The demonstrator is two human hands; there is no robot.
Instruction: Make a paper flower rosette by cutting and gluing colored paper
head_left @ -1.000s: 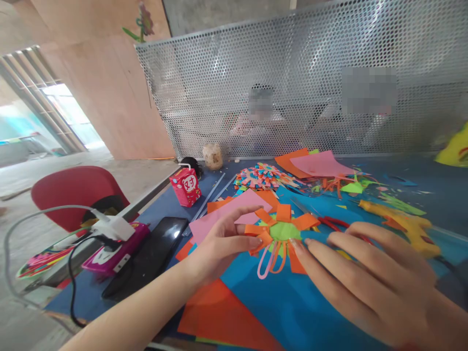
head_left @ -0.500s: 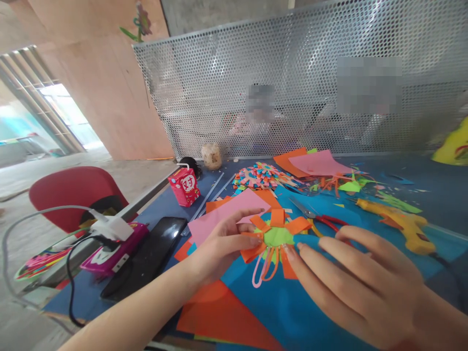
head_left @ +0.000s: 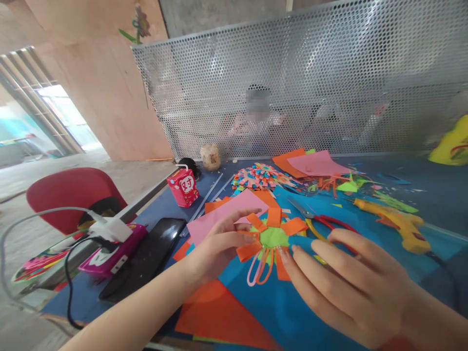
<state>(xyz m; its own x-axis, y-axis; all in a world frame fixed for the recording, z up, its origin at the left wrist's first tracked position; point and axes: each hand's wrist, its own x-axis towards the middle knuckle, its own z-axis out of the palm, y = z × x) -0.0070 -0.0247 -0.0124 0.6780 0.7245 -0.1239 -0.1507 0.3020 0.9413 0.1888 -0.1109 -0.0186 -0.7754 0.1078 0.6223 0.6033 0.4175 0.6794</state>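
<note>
While my left hand [head_left: 223, 241] pinches the left edge between thumb and fingers, the paper flower [head_left: 274, 237] is held with its green centre facing up. Use this flower as the reference for all positions below.

Status of assembly: at least 5 orange flaps [head_left: 294, 225] project from the centre at the far, left and near-right sides. At least 2 narrow loops, 1 pink [head_left: 252, 274] and 1 orange, hang from the near side. A blue piece shows at the right side, partly behind my fingers; I cannot tell whether it is attached. I judge the flower partly built, with the rim unevenly filled; the number of pieces still absent cannot be read from this view.

Grip condition: the flower is located between my hands. My left grip is closed on it. My right hand [head_left: 351, 287] has its fingers extended, with the fingertips at the flower's near-right edge; I cannot tell whether they pinch it.

Surroundings: the blue sheet [head_left: 261, 302] lies beneath the flower, and an orange sheet [head_left: 219, 317] on its near-left side. Scissors [head_left: 309, 213] lie beyond it to the right, the yellow glue gun [head_left: 409, 229] farther right. The multicoloured paper pile [head_left: 259, 176] sits beyond it.
</note>
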